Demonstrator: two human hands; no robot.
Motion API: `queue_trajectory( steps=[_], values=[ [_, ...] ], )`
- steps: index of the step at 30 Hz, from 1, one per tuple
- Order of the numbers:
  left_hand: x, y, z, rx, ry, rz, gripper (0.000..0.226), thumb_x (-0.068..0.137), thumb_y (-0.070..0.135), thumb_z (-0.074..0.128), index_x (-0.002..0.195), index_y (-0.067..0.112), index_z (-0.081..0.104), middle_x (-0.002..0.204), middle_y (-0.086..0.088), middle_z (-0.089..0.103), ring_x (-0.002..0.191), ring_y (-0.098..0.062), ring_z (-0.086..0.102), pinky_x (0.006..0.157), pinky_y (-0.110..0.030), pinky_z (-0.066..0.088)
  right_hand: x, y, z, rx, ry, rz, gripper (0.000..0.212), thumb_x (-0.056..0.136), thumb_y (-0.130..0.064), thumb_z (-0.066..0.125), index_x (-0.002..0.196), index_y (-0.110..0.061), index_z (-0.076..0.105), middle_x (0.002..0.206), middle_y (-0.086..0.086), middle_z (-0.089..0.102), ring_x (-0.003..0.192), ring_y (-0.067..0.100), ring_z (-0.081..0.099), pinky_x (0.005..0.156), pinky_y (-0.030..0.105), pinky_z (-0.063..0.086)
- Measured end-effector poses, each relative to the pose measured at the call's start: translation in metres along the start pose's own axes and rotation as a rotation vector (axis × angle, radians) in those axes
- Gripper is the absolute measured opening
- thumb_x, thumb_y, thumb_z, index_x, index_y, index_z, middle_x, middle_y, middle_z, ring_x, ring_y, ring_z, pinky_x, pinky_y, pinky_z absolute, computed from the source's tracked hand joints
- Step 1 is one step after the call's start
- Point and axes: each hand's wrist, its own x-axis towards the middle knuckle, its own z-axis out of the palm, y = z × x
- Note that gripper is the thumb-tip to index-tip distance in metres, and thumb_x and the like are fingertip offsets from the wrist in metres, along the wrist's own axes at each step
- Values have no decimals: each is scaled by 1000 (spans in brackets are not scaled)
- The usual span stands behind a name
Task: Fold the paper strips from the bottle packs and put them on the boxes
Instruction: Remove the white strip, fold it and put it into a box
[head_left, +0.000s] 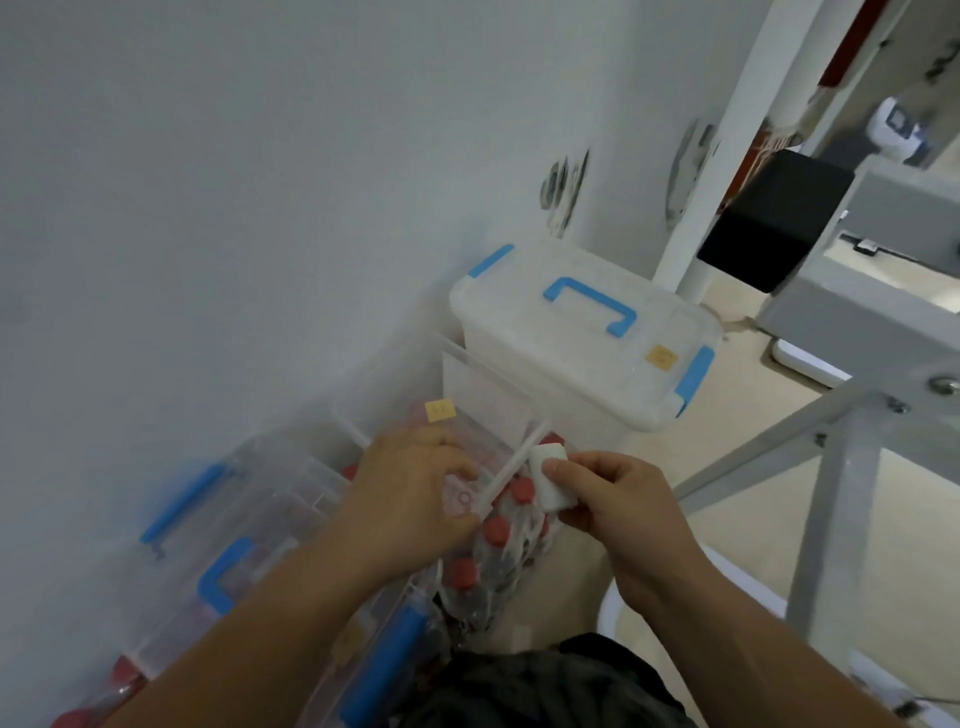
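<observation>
A clear plastic pack of red-capped bottles (498, 545) hangs between my hands, above the near boxes. My left hand (410, 483) grips the pack's upper left side. My right hand (618, 499) pinches a folded white paper strip (551, 475). A thin white strip (511, 470) runs diagonally from the folded part down toward my left hand. A white box with blue handle and clips (582, 332) stands shut against the wall beyond the pack. Clear boxes with blue handles (270, 525) lie at lower left, red caps showing inside.
A white wall (260, 182) runs along the left. A grey metal frame (857, 415) stands at right on the beige floor. A clear sheet with white paper (488, 395) leans by the white box. My dark clothing (545, 686) shows at the bottom.
</observation>
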Motion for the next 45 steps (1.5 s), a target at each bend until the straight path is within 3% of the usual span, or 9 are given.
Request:
queue_trajectory(
  steps=[6,12,17,21,25,28,36,41,45],
  values=[
    [-2,-11,2,13,-70,-35,30,52,34,81,80,23,82,112,-1,75,99,-20,70,90,-30,50,4,23,18,290,-84,174,13,91,-13,71,83,-5,78,95,14,76,91,27,71,75,36,60],
    [3,-15,3,64,-155,47,29,56,38,73,80,25,82,116,-3,75,109,-25,69,95,-44,55,7,33,36,618,-140,281,14,94,-8,66,99,3,72,94,16,69,84,26,66,87,45,55],
    [2,-14,3,131,-201,103,29,51,30,86,79,23,81,111,-3,76,104,-29,72,89,-47,58,11,38,37,659,-149,255,17,94,-8,65,103,6,70,98,21,70,91,31,67,73,38,63],
    [2,-11,7,218,-217,85,31,60,38,65,83,22,78,104,-2,77,96,-26,74,78,-44,62,13,42,39,593,-158,207,19,94,-7,65,104,8,70,98,23,69,87,32,67,62,32,56],
    [1,-13,12,281,-232,104,45,69,44,44,86,15,75,98,-5,76,87,-28,72,70,-43,60,16,45,40,557,-143,167,14,94,-7,64,98,6,71,92,21,67,79,27,67,81,44,40],
    [-1,-14,15,296,-207,138,44,74,40,44,86,11,74,94,-6,75,80,-29,71,68,-44,59,17,48,42,559,-148,154,16,94,-6,64,101,6,72,96,23,66,81,26,65,87,47,36],
    [-10,-19,19,324,-118,136,29,75,30,52,85,12,72,82,-4,72,67,-23,66,57,-40,57,16,49,47,556,-145,130,19,95,-6,63,107,7,67,89,18,68,80,27,61,64,35,44],
    [-12,-17,22,325,70,206,28,78,26,51,83,8,72,80,-8,72,63,-25,67,51,-38,56,17,48,50,554,-123,118,27,94,-8,65,112,11,63,92,19,68,85,30,61,68,37,44],
    [-13,-18,21,283,235,265,29,85,24,54,91,5,75,91,-12,76,75,-26,72,70,-39,62,20,48,50,579,-112,120,20,91,-8,67,108,2,65,85,15,73,86,32,60,72,39,41]
  ],
)
